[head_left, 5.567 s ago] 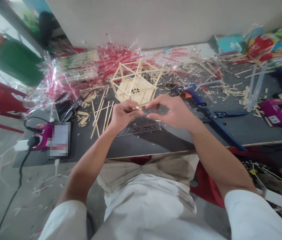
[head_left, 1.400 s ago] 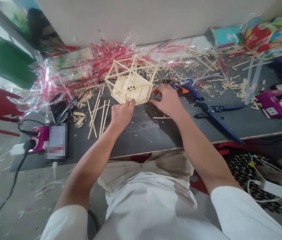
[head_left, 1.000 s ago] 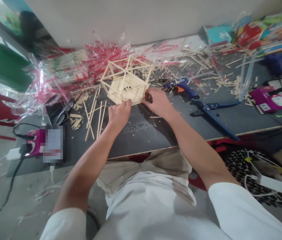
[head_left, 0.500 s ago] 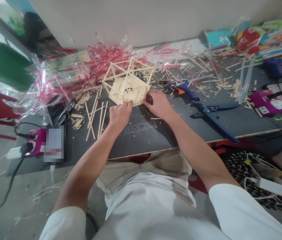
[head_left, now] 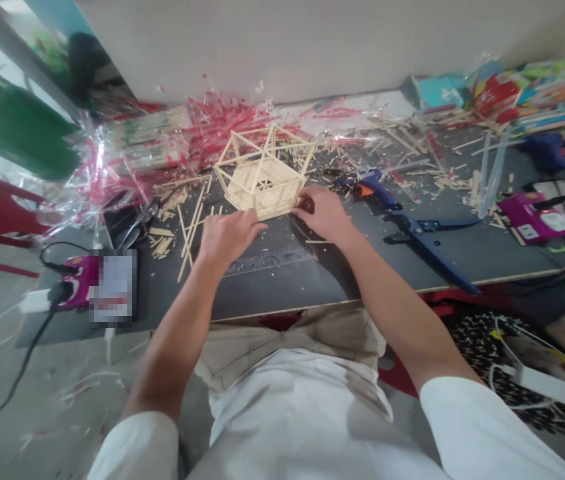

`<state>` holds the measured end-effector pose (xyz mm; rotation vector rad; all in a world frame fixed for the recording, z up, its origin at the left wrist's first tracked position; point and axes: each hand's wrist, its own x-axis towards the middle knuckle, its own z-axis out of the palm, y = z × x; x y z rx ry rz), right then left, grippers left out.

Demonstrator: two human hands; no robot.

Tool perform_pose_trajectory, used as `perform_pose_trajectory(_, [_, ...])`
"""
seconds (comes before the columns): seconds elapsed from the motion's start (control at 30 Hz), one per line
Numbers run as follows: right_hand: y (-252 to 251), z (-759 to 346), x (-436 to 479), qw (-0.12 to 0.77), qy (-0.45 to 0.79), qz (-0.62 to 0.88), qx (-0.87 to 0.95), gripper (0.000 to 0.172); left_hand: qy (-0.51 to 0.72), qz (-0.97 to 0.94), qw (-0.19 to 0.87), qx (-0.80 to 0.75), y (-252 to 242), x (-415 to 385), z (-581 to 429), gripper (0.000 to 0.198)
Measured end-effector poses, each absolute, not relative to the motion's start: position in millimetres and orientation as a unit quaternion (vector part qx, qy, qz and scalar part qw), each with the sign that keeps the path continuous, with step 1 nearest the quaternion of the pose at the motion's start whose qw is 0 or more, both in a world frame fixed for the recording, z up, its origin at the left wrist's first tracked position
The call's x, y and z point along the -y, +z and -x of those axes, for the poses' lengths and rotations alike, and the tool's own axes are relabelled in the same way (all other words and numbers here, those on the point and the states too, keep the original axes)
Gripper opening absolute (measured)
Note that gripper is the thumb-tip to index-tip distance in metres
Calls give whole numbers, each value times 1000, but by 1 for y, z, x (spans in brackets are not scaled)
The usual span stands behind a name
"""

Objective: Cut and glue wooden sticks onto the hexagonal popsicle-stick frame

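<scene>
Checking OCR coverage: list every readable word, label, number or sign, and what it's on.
No legible text.
Stencil ruler: markings too blurred.
Phone: screen pixelated, unreadable.
Purple power strip at right: markings too small.
Red packet: any print too blurred.
Turquoise packet: same.

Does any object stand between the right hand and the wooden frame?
Nothing visible does: the right hand is at the near right corner of the frame. The glue gun lies farther right.
</scene>
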<state>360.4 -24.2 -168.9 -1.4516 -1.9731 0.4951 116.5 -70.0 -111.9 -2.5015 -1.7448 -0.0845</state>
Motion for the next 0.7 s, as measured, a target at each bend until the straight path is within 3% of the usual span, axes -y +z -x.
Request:
perform_pose_trajectory(0.17, [-170, -361, 24, 324, 225, 562, 727, 38, -4, 764, 23, 645, -113, 62, -104, 34])
perform_pose_trajectory(0.4, [-169, -360, 25, 323, 232, 562, 725, 14, -81, 797, -13, 599, -132, 49, -99, 30])
perform_pose_trajectory(0.7, [-167, -360, 29, 338, 256, 601, 677, 19, -157, 799, -58, 577, -142, 38, -85, 26])
